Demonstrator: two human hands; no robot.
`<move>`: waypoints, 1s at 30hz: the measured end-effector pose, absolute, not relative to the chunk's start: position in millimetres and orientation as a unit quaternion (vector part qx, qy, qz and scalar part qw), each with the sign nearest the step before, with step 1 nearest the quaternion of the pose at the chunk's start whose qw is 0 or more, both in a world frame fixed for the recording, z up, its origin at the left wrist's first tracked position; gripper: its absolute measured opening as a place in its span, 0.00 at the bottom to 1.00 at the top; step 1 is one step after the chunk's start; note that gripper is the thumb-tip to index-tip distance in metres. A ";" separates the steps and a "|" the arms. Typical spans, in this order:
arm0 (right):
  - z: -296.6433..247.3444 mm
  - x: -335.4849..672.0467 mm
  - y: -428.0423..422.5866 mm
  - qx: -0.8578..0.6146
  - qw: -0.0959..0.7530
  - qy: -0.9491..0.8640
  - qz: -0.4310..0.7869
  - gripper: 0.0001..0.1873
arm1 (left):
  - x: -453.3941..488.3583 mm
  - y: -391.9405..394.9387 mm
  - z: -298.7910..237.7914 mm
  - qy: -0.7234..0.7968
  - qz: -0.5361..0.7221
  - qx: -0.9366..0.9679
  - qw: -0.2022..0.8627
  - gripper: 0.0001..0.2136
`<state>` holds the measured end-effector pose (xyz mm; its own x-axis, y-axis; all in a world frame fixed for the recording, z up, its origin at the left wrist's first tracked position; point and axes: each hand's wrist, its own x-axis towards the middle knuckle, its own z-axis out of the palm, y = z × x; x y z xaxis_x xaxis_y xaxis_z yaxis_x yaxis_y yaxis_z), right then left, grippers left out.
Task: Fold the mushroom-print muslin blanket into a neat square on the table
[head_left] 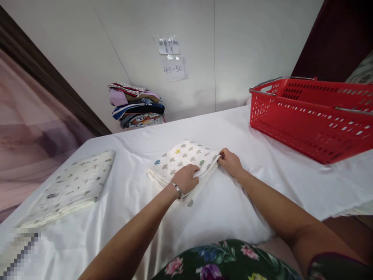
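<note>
A white cloth with grey and coloured prints (pixel 180 159) lies folded on the white-covered table (pixel 233 128). My left hand (pixel 186 178), with a bracelet at the wrist, rests on its near edge with fingers curled over a fold. At the cloth's right corner, my right hand (pixel 230 161) pinches the layers between closed fingers. Both hands grip the same cloth.
A second folded patterned cloth (pixel 72 186) lies at the left of the table. A red plastic basket (pixel 309 116) stands at the right. A stack of folded clothes (pixel 136 105) sits at the back by the wall, under paper notes (pixel 171 58).
</note>
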<state>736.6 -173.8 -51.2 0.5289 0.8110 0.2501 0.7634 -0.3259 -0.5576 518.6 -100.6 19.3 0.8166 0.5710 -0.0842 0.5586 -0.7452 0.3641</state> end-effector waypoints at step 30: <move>-55.7 746.4 -171.9 -0.736 0.372 -0.562 0.063 0.12 | 477.6 -132.5 -30.9 0.180 0.220 0.958 -0.038 0.22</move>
<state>746.4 -171.9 -55.7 0.3609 0.8741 0.3251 0.7808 -0.0926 -0.6178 477.6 -132.5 -30.9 0.8379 0.3283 0.4359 0.3615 -0.9324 0.0074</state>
